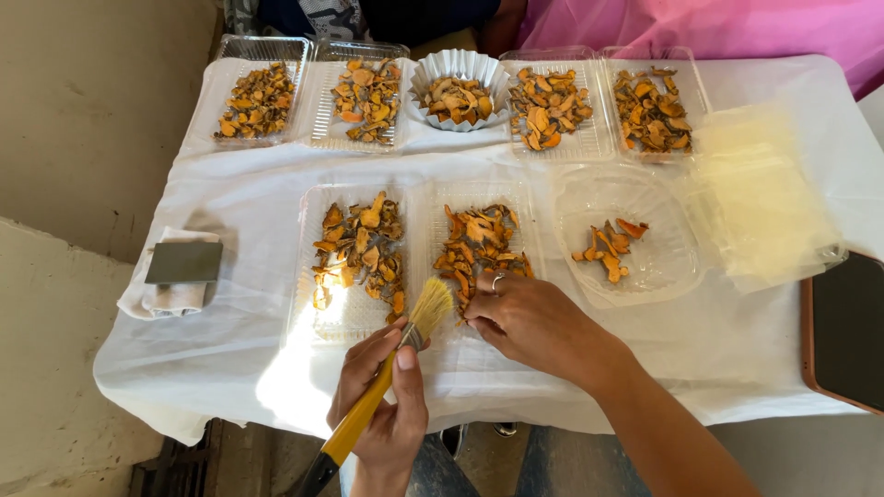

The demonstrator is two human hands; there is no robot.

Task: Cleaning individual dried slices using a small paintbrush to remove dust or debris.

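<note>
Near the front edge of the tabletop the person's left hand [382, 405] has its fingers wrapped around a paintbrush [387, 382], thumb pressed along the yellow handle just below the metal ferrule, so the pale bristles tilt up and to the right toward the nearest tray; gripping that close to the head looks like a way of keeping the strokes small and controlled. The right hand [529, 322], a ring on one finger, rests at the near end of the middle front tray [479, 253], fingertips bunched together down among the dried orange slices [479, 244], seemingly pinching one piece, though the exact piece is hidden under the fingers. Just to its left lies a second clear tray [354, 262] of the same slices, spread in a single layer, which probably keeps each piece easy to pick out. To the right a round clear dish [626, 230] holds only a few pieces. Along the far edge stand four more filled trays and a fluted white bowl [460, 87], lined in a row well apart from the hands. A white cloth [230, 350] covers the whole table; at the left edge sits a folded towel with a dark flat block [184, 262] on it, and a dark tablet [847, 331] lies at the right edge.
</note>
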